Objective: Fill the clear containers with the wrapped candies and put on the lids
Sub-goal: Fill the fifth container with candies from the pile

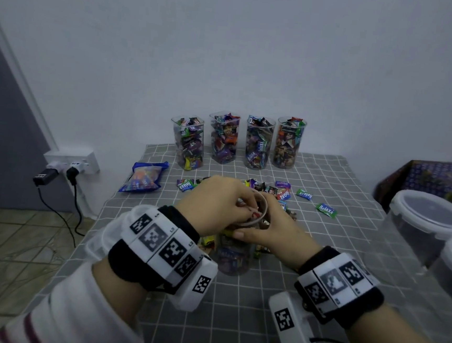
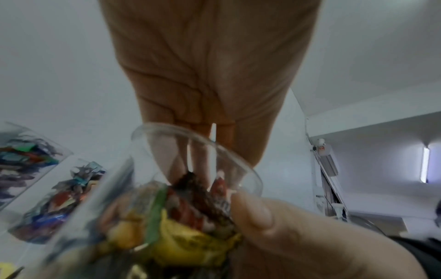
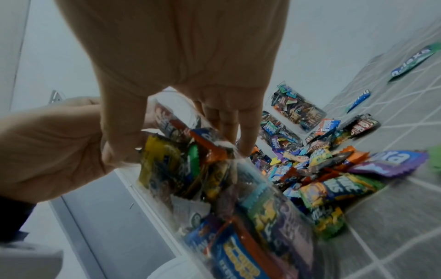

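Note:
A clear container [image 1: 232, 256] stands at the middle of the grey checked table [image 1: 234, 309], partly filled with wrapped candies [image 3: 167, 156]. My right hand [image 1: 265, 228] grips its side just under the rim, with the thumb [image 2: 257, 213] on the near wall and the fingers [image 3: 229, 124] round the far wall. My left hand [image 1: 245, 206] is over the mouth. Its fingers [image 2: 203, 162] reach straight down inside, tips resting on a brown and a red candy. No lid shows on this container. Loose candies [image 1: 283, 192] lie just beyond it.
A row of several filled, lidless clear containers [image 1: 258, 144] stands at the back by the wall. A blue candy bag [image 1: 143, 177] lies at the left. Two large lidded tubs [image 1: 428, 216] stand at the right edge. A power strip [image 1: 69, 163] hangs beyond the table's left side.

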The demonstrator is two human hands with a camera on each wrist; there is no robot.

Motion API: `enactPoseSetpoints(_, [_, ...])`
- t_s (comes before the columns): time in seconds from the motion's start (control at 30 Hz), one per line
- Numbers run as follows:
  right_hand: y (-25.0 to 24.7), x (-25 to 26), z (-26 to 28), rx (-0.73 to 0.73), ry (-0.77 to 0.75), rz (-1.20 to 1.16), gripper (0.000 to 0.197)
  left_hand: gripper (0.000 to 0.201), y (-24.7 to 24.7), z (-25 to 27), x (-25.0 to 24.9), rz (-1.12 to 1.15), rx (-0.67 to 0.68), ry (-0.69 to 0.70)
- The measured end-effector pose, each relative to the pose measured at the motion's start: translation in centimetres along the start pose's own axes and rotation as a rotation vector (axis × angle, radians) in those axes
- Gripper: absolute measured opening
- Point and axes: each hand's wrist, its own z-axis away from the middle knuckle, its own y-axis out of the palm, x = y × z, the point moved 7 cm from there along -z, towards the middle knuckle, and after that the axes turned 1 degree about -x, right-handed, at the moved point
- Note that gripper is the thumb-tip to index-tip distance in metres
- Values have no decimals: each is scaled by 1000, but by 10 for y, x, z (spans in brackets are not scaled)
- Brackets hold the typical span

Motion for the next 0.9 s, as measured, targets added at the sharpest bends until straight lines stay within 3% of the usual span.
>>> enactPoseSetpoints(0.2, [-7, -3, -1, 126, 33, 240, 84, 18, -29, 16, 30, 343, -358, -79])
enactPoseSetpoints(0.33, [-16, -10, 0, 108, 56, 406, 90, 22, -26, 20, 73, 443, -456, -242])
enactPoseSetpoints(0.43, [-28, -14, 3, 86, 149, 665, 72, 16, -5, 21, 93, 339, -314, -370])
enactPoseSetpoints(0.53, [-39, -13, 7, 150, 228, 1028, 20, 15, 26, 23, 101, 166, 4, -405])
enactPoseSetpoints(0.57, [-42, -16, 9, 204, 272, 1107, 14, 18, 36, 24, 102, 138, 110, -408])
enactPoseSetpoints(0.73, [-51, -58, 26, 550, 633, 1178, 15, 15, 72, 32, 112, 89, 441, -460])
enactPoseSetpoints(0.8, [-48, -69, 29, 615, 666, 1191, 22, 13, 81, 34, 112, 100, 491, -458])
enactPoseSetpoints(0.9, [-41, -71, 24, 596, 637, 1184, 22, 11, 82, 28, 113, 19, 456, -404])
